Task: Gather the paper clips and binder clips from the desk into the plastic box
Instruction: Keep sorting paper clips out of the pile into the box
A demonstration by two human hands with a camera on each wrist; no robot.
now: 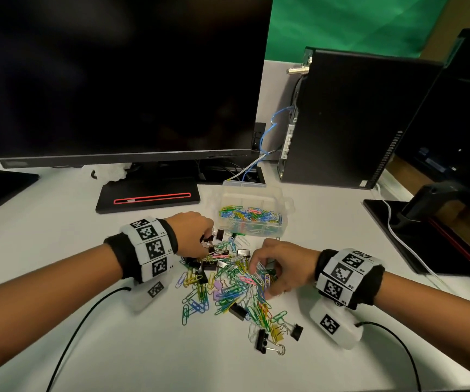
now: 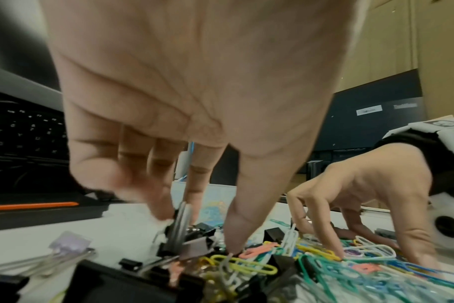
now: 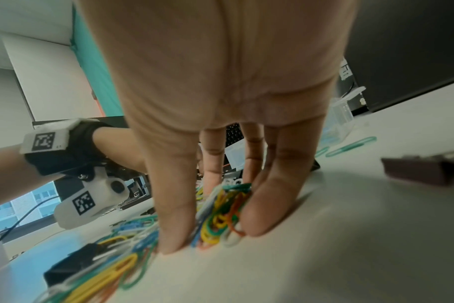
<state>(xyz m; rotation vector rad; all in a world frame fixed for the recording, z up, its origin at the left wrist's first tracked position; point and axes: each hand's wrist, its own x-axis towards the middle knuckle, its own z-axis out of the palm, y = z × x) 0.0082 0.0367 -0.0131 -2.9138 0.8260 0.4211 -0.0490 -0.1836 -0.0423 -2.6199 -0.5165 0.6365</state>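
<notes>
Both forearms fwd, L hand (image 1: 192,234) fingers curled, pinching; R hand (image 1: 280,267) fingers down, bunched.

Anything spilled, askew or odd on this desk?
Yes: paper clips and black binder clips lie strewn in a tangled heap on the desk, in front of the plastic box, which holds only paper clips. Both hands, left and right, are gathering them.
</notes>
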